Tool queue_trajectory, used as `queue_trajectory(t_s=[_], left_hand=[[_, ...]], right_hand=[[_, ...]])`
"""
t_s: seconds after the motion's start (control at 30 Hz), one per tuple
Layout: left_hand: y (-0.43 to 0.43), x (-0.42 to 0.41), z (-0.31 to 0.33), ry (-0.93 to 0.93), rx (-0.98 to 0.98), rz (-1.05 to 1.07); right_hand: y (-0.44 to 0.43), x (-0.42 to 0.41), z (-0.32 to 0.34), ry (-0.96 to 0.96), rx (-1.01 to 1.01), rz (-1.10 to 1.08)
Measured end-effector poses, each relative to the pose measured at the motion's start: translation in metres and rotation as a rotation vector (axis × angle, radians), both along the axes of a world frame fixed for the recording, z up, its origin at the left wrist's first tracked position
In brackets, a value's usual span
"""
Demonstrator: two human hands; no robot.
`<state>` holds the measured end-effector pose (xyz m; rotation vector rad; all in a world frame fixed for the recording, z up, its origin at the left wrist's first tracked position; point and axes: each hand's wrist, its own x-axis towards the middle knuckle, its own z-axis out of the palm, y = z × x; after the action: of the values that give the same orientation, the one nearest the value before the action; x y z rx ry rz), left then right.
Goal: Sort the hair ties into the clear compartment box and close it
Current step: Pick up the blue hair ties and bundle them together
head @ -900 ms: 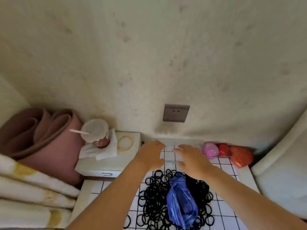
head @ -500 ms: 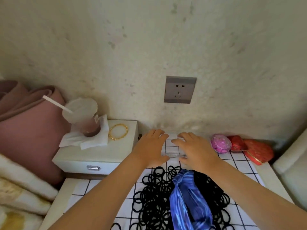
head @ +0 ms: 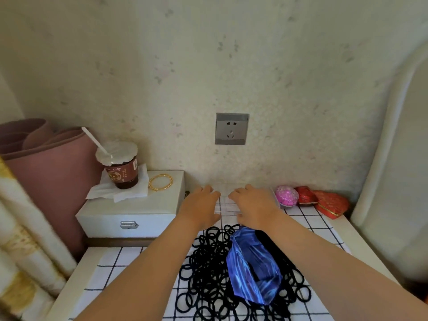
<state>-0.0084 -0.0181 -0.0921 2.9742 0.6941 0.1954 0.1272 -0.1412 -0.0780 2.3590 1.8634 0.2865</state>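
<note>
A clear compartment box (head: 226,206) lies on the checked cloth close to the wall, mostly hidden under my hands. My left hand (head: 201,206) rests on its left half and my right hand (head: 254,205) on its right half. Both lie palm down with fingers stretched toward the wall. Whether the lid is open or closed cannot be told. Just behind my wrists lies a big pile of black hair ties (head: 206,269). A crumpled blue plastic bag (head: 253,267) sits on top of the pile.
A white drawer box (head: 129,213) at the left carries a covered cup (head: 121,167) on tissue and a gold bangle (head: 160,181). A pink ball (head: 286,195) and red heart-shaped boxes (head: 331,203) sit at the right by the wall. The wall holds a socket (head: 231,128).
Both hands have reached a little farther toward the wall and settled flat on the clear box. My head view has shifted; the hair ties and bag have not moved.
</note>
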Motion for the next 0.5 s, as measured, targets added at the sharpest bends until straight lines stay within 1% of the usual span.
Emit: queue_trajectory(t_s=[0.17,0.27,0.4,0.5], left_hand=[[-0.002,0.004,-0.017,-0.204,0.016,0.06],[0.002,0.005,-0.021,-0.246,0.056,0.05],[0.001,0.002,-0.025,-0.274,0.066,0.055],[-0.001,0.003,-0.024,-0.281,0.032,0.068]], right_hand=[[0.003,0.004,-0.018,-0.059,0.024,0.051],[0.007,0.008,-0.024,-0.108,-0.028,0.096],[0.007,0.013,-0.013,-0.14,-0.012,0.161],[0.0,0.012,-0.006,-0.179,0.015,0.188]])
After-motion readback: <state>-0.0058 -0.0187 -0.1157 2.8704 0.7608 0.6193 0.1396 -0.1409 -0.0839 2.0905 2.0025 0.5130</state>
